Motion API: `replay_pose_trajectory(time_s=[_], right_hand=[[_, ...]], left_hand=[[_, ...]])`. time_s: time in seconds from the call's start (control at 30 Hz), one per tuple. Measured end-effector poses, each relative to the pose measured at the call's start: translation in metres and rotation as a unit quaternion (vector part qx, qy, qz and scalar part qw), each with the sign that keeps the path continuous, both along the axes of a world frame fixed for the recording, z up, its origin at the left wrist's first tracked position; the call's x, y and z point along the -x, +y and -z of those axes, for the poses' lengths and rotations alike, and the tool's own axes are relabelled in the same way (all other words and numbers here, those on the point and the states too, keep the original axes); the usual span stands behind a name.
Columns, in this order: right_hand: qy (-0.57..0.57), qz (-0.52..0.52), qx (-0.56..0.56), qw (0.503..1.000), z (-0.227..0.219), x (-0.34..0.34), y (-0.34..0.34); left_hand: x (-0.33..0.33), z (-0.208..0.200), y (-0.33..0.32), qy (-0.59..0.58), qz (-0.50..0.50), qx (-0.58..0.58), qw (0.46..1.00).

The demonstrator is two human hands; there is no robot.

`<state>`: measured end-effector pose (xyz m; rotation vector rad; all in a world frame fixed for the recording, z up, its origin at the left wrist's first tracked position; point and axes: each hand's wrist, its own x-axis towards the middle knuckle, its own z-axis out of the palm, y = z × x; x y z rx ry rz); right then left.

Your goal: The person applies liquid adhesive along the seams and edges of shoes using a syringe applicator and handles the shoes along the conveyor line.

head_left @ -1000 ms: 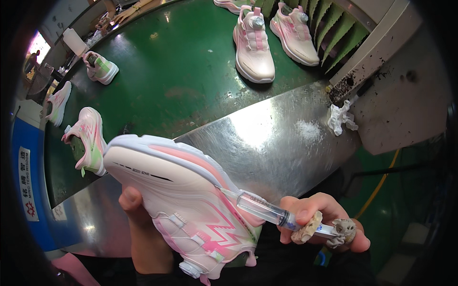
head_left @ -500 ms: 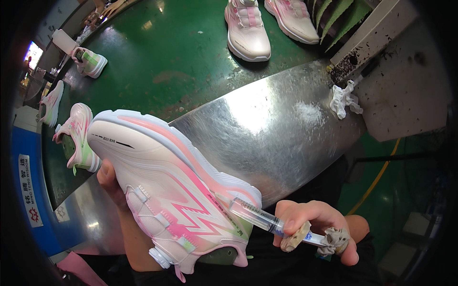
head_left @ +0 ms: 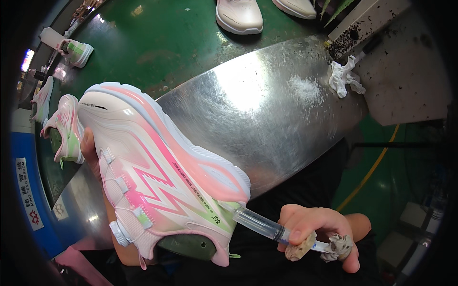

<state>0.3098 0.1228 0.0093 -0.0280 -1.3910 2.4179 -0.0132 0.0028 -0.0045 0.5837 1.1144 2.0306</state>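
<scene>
A white and pink sneaker [head_left: 162,162] with green at the heel lies tilted in front of me, its sole edge turned up and to the right. My left hand [head_left: 89,151] grips it from the far side, mostly hidden behind the upper. A dark green insert [head_left: 186,246] fills its collar opening. My right hand [head_left: 317,229] is closed round a clear syringe [head_left: 257,223]. The syringe's tip meets the seam between upper and sole near the heel. Tan wrapping covers its finger flange and grey wrapping covers the plunger end.
Beyond is a green conveyor belt [head_left: 157,43] bearing other sneakers [head_left: 240,15], with more sneakers [head_left: 62,126] at the left. A metal plate [head_left: 210,119] lies between belt and me. On its right are white residue [head_left: 306,90] and a crumpled white cloth [head_left: 344,78].
The sneaker has shifted left and turned so more of its side faces me. The syringe tip has moved along the seam toward the heel. The belt and its sneakers sit higher in view.
</scene>
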Motion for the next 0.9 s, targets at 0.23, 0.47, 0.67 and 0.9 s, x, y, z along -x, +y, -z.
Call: replay_pose_trajectory(time_s=[0.23,0.47,0.67,0.9], right_hand=[[0.009,0.029,-0.014,0.999,0.014,-0.013,-0.005],[0.019,0.060,-0.033,0.997,0.025,-0.022,-0.009],[0.040,0.060,-0.040,0.997,0.022,-0.017,-0.013],[0.029,0.094,-0.045,0.994,0.034,-0.026,-0.015]], left_hand=[[-0.006,0.010,0.002,0.012,-0.006,0.021,1.000],[-0.019,0.018,-0.008,0.011,-0.015,0.058,0.998],[-0.025,0.005,-0.030,0.040,-0.052,0.079,0.995],[-0.027,0.026,-0.032,0.054,-0.053,0.102,0.992]])
